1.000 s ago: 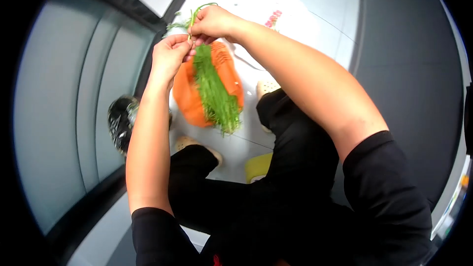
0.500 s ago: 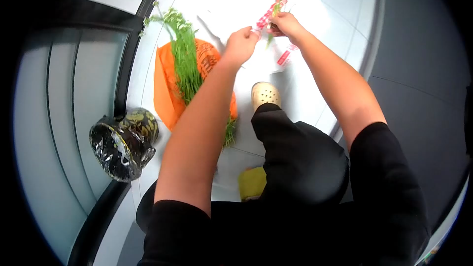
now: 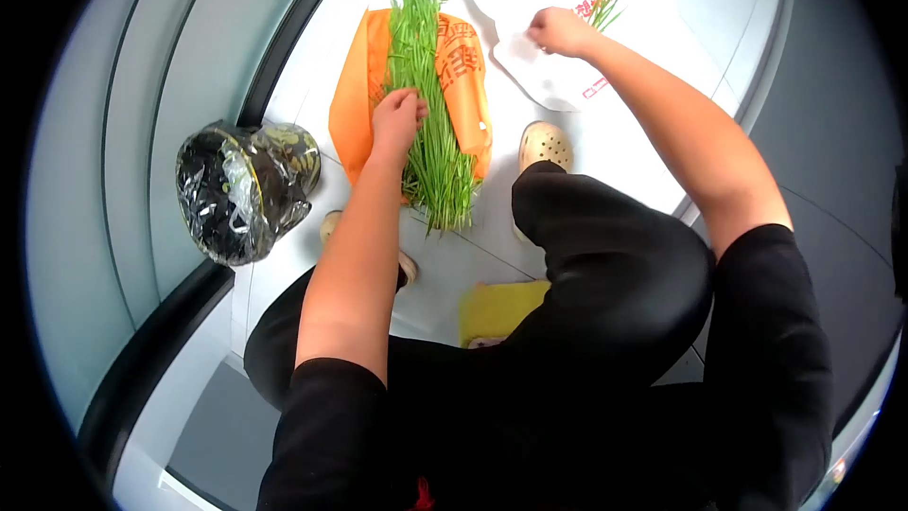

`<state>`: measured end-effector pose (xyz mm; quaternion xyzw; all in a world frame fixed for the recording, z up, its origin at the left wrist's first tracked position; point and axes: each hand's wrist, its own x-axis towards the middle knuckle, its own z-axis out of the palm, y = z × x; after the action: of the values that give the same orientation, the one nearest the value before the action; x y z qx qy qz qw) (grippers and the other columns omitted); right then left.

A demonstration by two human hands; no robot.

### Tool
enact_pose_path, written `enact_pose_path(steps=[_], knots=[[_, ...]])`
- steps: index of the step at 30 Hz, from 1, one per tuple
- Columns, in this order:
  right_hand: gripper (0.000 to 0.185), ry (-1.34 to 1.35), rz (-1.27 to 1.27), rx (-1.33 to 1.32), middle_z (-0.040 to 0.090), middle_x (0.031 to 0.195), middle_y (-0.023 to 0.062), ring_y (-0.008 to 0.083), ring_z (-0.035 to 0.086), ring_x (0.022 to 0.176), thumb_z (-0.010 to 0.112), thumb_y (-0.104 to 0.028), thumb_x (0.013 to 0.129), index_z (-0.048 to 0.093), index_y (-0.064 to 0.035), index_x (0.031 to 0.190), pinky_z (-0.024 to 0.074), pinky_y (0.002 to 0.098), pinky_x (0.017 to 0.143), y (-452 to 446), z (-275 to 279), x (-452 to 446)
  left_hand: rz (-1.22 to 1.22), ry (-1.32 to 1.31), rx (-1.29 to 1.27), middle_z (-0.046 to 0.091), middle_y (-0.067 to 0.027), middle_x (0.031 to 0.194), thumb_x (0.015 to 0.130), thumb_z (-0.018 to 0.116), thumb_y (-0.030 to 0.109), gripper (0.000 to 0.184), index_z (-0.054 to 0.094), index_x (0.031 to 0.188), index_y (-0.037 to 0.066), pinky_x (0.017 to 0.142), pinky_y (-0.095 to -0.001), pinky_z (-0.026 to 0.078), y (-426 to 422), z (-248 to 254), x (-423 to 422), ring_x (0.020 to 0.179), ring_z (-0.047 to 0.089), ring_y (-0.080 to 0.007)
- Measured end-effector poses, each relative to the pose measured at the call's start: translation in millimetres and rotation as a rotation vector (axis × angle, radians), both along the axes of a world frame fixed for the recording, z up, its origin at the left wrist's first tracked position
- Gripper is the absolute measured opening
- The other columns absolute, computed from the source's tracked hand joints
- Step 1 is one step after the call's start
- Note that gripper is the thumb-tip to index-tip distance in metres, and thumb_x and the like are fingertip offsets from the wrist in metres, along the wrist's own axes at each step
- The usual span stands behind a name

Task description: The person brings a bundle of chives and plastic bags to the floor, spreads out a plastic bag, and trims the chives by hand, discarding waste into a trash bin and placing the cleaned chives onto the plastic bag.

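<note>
See green stalks [image 3: 443, 156] lengthwise away from body, nearer to curled left hand [image 3: 395, 123] than curled right hand [image 3: 565, 33]; cannot tell either grasp.

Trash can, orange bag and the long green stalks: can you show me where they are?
Trash can [image 3: 295, 149]: head view, on its patterned outer side.
Orange bag [image 3: 352, 123]: head view, on its bare left part.
Green stalks [image 3: 438, 147]: head view, middle of the bunch.
</note>
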<state>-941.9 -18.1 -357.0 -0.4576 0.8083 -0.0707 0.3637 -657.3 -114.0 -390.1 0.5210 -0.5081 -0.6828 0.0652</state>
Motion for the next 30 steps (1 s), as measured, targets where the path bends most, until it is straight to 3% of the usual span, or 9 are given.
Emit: enact_pose_path(steps=[4,8,16,18,20,23,25,28,30], knots=[[0.023,-0.199,0.509,0.273,0.063,0.066,0.012,0.0198,0.062,0.059,0.05,-0.019,0.079,0.063,0.0002,0.081,0.0497,0.0321,0.06,-26.8,15.4,98.5,-0.292,-0.45,-0.401,0.064,-0.0163,0.081,0.076,0.053,0.02,0.025,0.062,0.091,0.002,0.069,-0.0337,0.048,32.7,-48.0,79.1,0.08,0.062,-0.0252],[0.026,-0.068,0.694,0.252,0.061,0.064,0.0159,0.0275,0.062,0.063,0.051,-0.022,0.075,0.063,0.0005,0.069,0.049,0.0373,0.063,-21.2,-9.6,179.5,-0.367,-0.678,-0.165,0.062,-0.0151,0.091,0.072,0.057,0.025,0.023,0.063,0.086,0.008,0.076,-0.0389,0.047,86.4,-27.3,97.9,0.086,0.06,-0.0308],[0.029,-0.313,0.089,0.444,0.062,0.061,0.0137,0.0226,0.061,0.052,0.047,-0.021,0.077,0.063,0.0019,0.07,0.0509,0.0334,0.054,40.6,-37.8,267.1,-0.276,-0.687,-0.435,0.061,-0.0089,0.094,0.071,0.062,0.027,0.019,0.065,0.087,0.017,0.075,-0.0382,0.047,116.2,-41.7,108.1,0.087,0.058,-0.0284],[0.029,-0.294,0.09,0.44,0.062,0.062,0.0126,0.0209,0.061,0.053,0.048,-0.021,0.078,0.063,0.0022,0.073,0.0507,0.0323,0.052,48.9,-29.5,272.3,-0.277,-0.566,-0.247,0.065,-0.0091,0.084,0.072,0.062,0.026,0.015,0.068,0.083,0.018,0.07,-0.0374,0.048,104.2,-41.9,111.0,0.078,0.061,-0.0284],[0.029,-0.276,0.098,0.42,0.062,0.062,0.0115,0.0193,0.062,0.054,0.048,-0.022,0.08,0.062,0.0025,0.075,0.0505,0.0313,0.05,52.8,-27.2,272.5,-0.112,-0.288,-0.115,0.062,-0.0073,0.063,0.075,0.062,0.016,0.01,0.067,0.078,0.009,0.045,-0.0311,0.045,94.5,-55.2,121.4,0.048,0.056,-0.0174],[0.03,-0.476,-0.161,0.507,0.063,0.073,0.0094,0.0181,0.062,0.057,0.049,-0.026,0.083,0.061,0.0005,0.09,0.0501,0.0303,0.047,51.1,-14.9,276.7,-0.065,-0.168,0.295,0.059,0.0005,0.066,0.079,0.06,0.013,0.009,0.061,0.085,0.007,0.044,-0.0185,0.038,59.9,-29.8,125.3,0.053,0.052,-0.0054],[0.036,-0.833,-0.519,0.352,0.063,0.084,0.0122,0.022,0.064,0.061,0.051,-0.031,0.084,0.057,0.0008,0.1,0.0508,0.0327,0.046,51.8,2.3,283.2,-0.042,-0.129,0.318,0.06,0.0005,0.071,0.08,0.059,0.017,0.01,0.06,0.085,0.009,0.05,-0.0205,0.041,50.6,-0.4,126.2,0.059,0.054,-0.0069],[0.036,-0.897,-0.542,0.301,0.061,0.088,0.0091,0.0205,0.064,0.061,0.053,-0.025,0.085,0.05,-0.0008,0.11,0.0498,0.0305,0.044,51.0,19.7,287.3,-0.046,-0.101,0.311,0.06,0.0004,0.073,0.08,0.059,0.02,0.012,0.059,0.085,0.009,0.055,-0.0213,0.043,45.5,23.8,124.4,0.062,0.054,-0.0078],[0.025,-0.898,-0.615,0.23,0.061,0.081,0.0073,0.017,0.062,0.058,0.055,-0.021,0.083,0.055,-0.0023,0.1,0.0473,0.0268,0.042,55.0,26.7,293.0,-0.059,-0.09,0.292,0.06,0.0003,0.074,0.08,0.06,0.022,0.013,0.06,0.085,0.01,0.058,-0.0215,0.043,49.0,36.5,124.1,0.064,0.055,-0.0082]])
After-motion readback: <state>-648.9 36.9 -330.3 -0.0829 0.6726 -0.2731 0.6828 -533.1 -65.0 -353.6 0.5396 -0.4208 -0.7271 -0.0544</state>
